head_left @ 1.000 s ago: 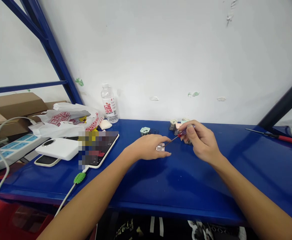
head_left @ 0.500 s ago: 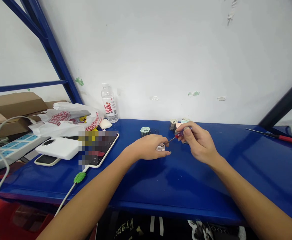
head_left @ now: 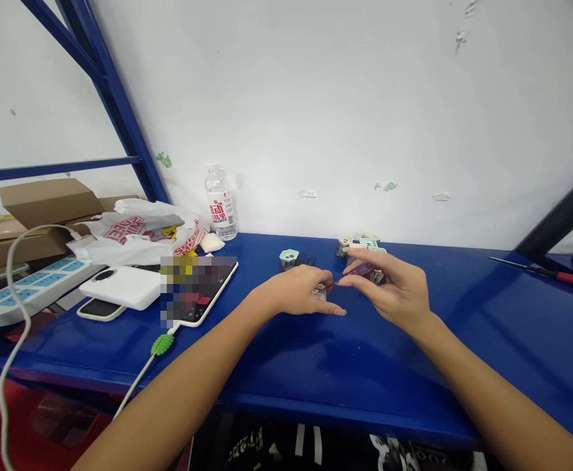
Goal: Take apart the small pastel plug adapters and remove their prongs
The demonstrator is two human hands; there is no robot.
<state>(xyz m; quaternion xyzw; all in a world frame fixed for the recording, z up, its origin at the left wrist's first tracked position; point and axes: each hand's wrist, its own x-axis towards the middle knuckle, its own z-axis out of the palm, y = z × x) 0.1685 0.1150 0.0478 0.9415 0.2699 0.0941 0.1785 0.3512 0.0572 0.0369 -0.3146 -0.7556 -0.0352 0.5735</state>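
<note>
1. Grasping the small clear block (head_left: 320,294) between thumb and fingers, our left hand (head_left: 294,290) has it at the middle of the blue shelf (head_left: 365,360).
2. With our right hand (head_left: 400,282) we pinch the purple-handled screwdriver (head_left: 363,269), shaft pointing left toward the block; we cannot tell whether its tip makes contact.
3. Beyond our left hand we see a mint-topped piece (head_left: 289,256); beyond our right, a cream-topped piece (head_left: 345,242).
4. At far right we see a red-handled tool (head_left: 568,278).

Blue metal racking (head_left: 389,360) and a red-handled screwdriver (head_left: 568,278) suggest a workshop or storeroom.
</note>
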